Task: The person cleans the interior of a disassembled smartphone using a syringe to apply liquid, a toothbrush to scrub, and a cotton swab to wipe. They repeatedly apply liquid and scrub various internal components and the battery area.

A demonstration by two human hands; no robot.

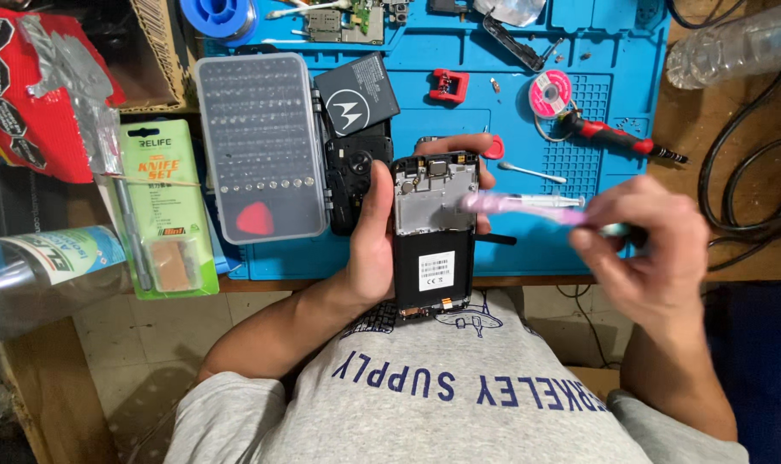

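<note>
At frame centre the left hand (369,249) is clamped round an opened black smartphone with bare metal frame (434,232), its long axis vertical, while the right hand (644,249) pinches a blurred pink-tipped clear syringe (519,206) lying level, tip toward it; green knife-set package (163,206) at left.

A bright blue rubber work mat (613,69) with a moulded grid pattern lies under a black opened phone (434,232) with a silver-grey inner frame and white label, a translucent pink tool (510,206), a red-handled screwdriver (618,137), and a clear grey bit case (260,146) holding a red pick
</note>
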